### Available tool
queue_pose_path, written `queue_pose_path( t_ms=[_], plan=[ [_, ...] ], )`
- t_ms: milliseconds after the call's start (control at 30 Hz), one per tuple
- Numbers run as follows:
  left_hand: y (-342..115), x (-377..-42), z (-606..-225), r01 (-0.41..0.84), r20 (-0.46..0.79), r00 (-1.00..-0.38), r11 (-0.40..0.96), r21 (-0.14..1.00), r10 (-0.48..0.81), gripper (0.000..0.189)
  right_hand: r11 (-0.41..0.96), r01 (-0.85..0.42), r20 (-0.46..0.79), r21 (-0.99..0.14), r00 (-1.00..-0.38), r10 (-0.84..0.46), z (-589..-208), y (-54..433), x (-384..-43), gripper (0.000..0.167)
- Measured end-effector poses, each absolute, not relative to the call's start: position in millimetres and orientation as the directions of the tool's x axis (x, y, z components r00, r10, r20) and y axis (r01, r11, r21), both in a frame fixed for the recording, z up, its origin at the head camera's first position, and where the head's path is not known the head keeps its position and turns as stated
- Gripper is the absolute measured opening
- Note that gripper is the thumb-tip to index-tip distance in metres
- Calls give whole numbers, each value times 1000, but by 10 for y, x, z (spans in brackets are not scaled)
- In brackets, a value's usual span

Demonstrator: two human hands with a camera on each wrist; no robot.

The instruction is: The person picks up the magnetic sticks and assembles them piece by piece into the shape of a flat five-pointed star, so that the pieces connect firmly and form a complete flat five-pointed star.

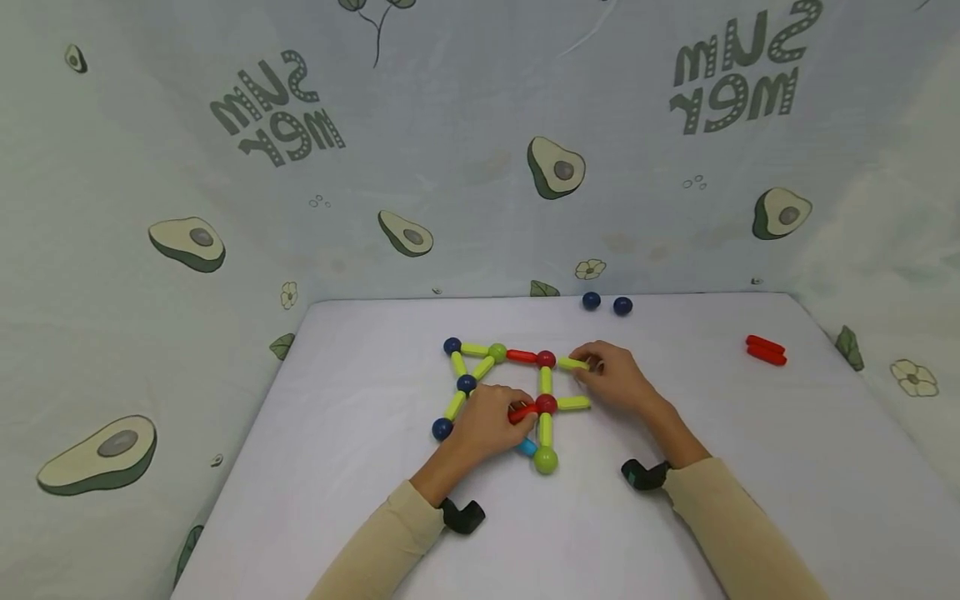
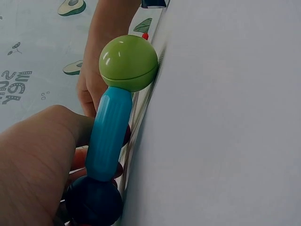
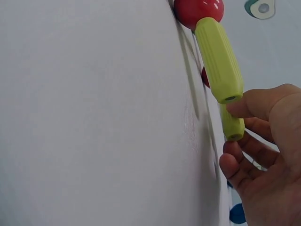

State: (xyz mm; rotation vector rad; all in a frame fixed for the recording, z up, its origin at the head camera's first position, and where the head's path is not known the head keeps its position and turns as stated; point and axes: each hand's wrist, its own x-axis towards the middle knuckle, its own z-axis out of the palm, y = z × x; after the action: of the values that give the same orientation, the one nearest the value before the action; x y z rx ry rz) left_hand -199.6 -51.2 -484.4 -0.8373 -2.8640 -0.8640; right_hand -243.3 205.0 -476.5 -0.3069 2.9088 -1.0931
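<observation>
A flat frame of balls and magnetic-style rods lies mid-table. My left hand reaches over it, and its thumb and fingers grip a red rod beside a red ball. Below that hand, a blue rod joins a green ball to a dark blue ball. With thumb and fingers my right hand pinches a yellow-green rod, whose free end points at the upper red ball. Another yellow-green rod sticks out rightward from the lower red ball.
Two dark blue balls sit at the table's far edge. Two red rods lie side by side at the far right. On the frame's left are more dark blue balls with yellow-green rods. A patterned cloth hangs behind the white table.
</observation>
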Motion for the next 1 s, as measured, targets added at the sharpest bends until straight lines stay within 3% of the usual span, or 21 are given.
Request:
queue_pose_path(
  t_ms=[300, 767, 1000],
  plan=[
    [-498, -1991, -4843, 499, 170, -858, 703, 508, 485, 22, 764, -120, 21, -634, -990, -138, -4742, 2136, -2517, 29],
    [-511, -1982, -4830, 483, 164, -864, 696, 531, 476, 23, 764, -13, 99, -645, -993, 67, -4758, 2735, -3127, 44],
    [-511, -2000, -4856, 485, 161, -863, 696, 530, 479, 22, 795, 21, 72, -607, -994, 81, -4783, 2788, -3245, 56]
  ],
)
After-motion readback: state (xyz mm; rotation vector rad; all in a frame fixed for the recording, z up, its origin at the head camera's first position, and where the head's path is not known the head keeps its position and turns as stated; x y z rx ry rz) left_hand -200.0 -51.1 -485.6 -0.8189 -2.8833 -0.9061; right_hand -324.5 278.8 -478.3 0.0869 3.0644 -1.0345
